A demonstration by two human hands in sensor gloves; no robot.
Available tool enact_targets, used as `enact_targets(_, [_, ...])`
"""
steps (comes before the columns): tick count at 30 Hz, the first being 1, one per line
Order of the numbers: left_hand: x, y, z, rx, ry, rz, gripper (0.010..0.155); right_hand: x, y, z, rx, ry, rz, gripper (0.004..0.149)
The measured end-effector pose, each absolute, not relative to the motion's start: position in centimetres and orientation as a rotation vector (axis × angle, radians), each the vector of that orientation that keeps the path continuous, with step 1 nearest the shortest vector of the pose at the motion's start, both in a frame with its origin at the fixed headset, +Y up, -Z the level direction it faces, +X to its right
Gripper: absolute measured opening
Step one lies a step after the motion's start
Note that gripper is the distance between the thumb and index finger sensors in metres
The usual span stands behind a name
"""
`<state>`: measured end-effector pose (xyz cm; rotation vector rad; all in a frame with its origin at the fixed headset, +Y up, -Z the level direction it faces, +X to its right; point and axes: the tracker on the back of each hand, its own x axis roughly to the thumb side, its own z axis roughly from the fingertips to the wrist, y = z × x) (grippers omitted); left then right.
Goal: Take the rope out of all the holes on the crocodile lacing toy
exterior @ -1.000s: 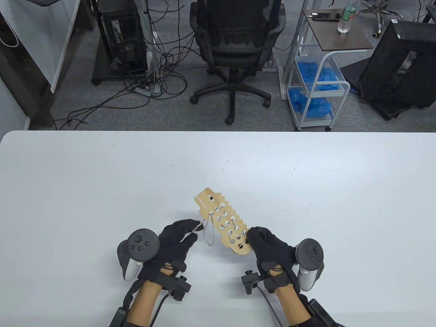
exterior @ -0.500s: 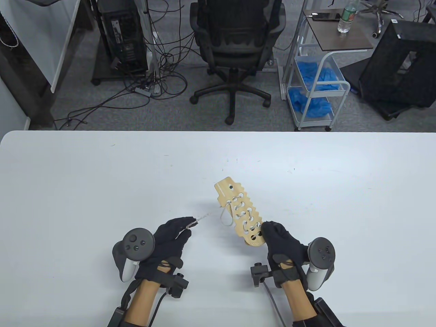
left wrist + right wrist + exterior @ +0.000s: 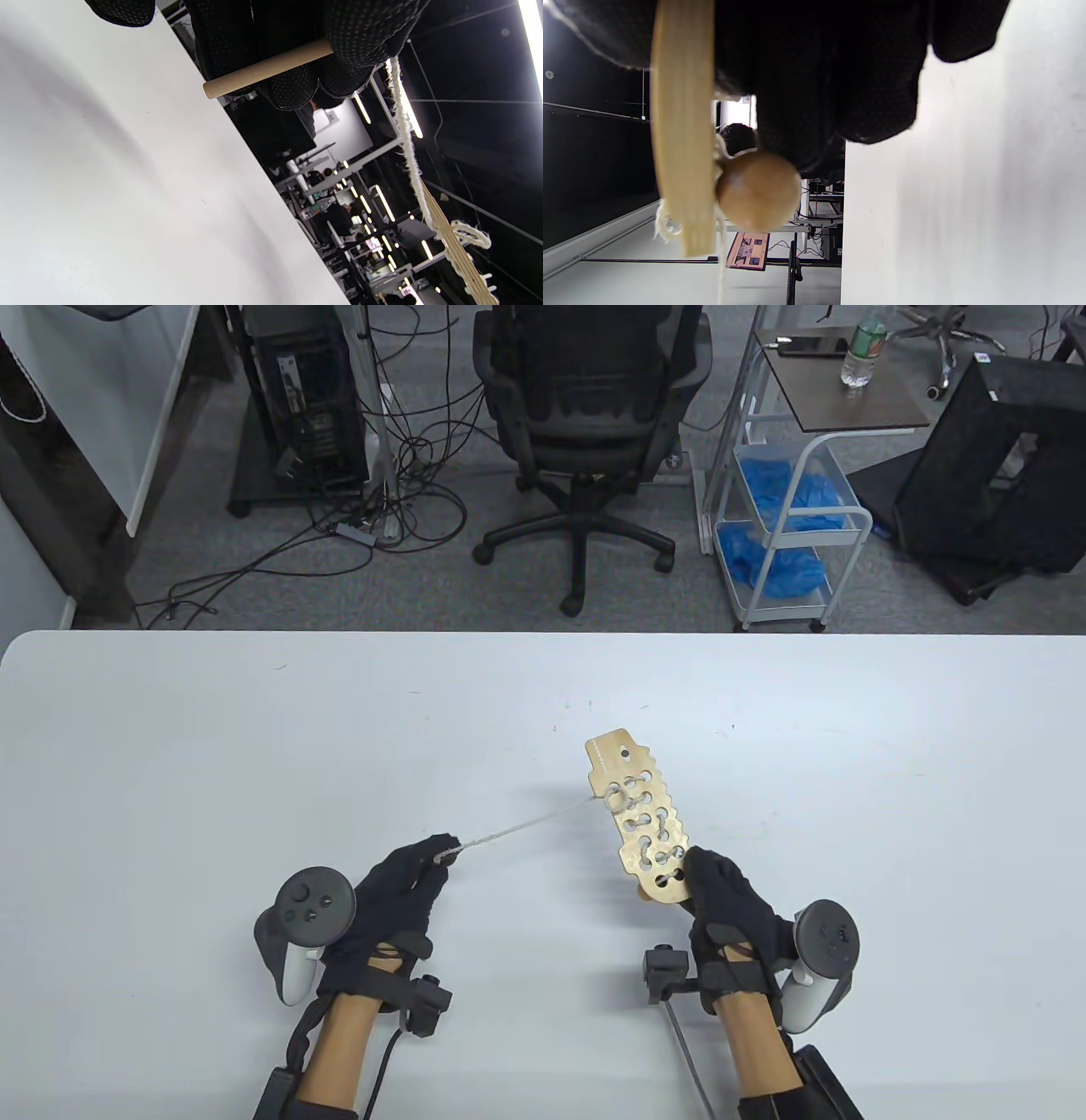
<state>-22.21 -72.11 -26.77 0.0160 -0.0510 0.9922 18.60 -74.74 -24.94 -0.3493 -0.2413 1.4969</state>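
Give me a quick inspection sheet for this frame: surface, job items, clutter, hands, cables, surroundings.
Surface: white table, a few small dark marks.
Job's things: wooden crocodile board held off the table; rope taut from a hole near its head to the left hand, still laced through the other holes; wooden ball on the rope at the board's tail end.
Clutter: nothing seen on the table.
Grippers: left hand pinches the rope's wooden needle; right hand grips the board's tail end.
Cables: glove leads run down both forearms; loose cables lie on the floor.
Surroundings: office chair, cart with blue material, water bottle.
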Motion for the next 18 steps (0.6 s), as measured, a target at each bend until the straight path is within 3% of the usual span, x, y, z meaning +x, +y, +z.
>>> enact_targets(18, [-25.3,-72.9,-26.9,0.034,0.083,1.086,0.048,19.5,-74.9,-24.8,-0.406,-0.26,1.437,0.045])
